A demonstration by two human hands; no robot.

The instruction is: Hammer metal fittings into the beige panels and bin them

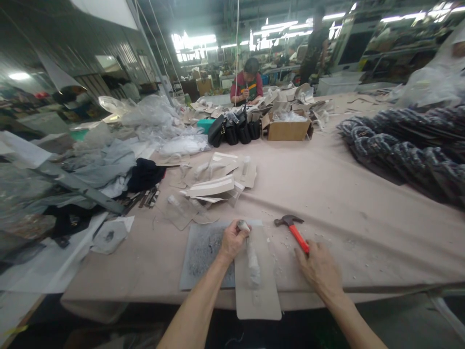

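Note:
My left hand point(232, 241) is closed around a short metal punch point(244, 227), held upright on a flat beige cut piece point(258, 286) that lies partly over a grey cutting mat point(205, 257). My right hand point(318, 269) grips the red handle of a hammer point(294, 230), whose dark head points left just above the table, to the right of the punch. A pale wrapped strip point(253, 264) lies on the beige piece below the punch.
The pink-covered table point(345, 194) holds a pile of beige cut pieces point(214, 184), black pouches point(234, 131), a cardboard box point(288, 130) and a heap of dark braided straps point(410, 145). Cloth and plastic clutter the left. A person point(249, 86) works at the far end.

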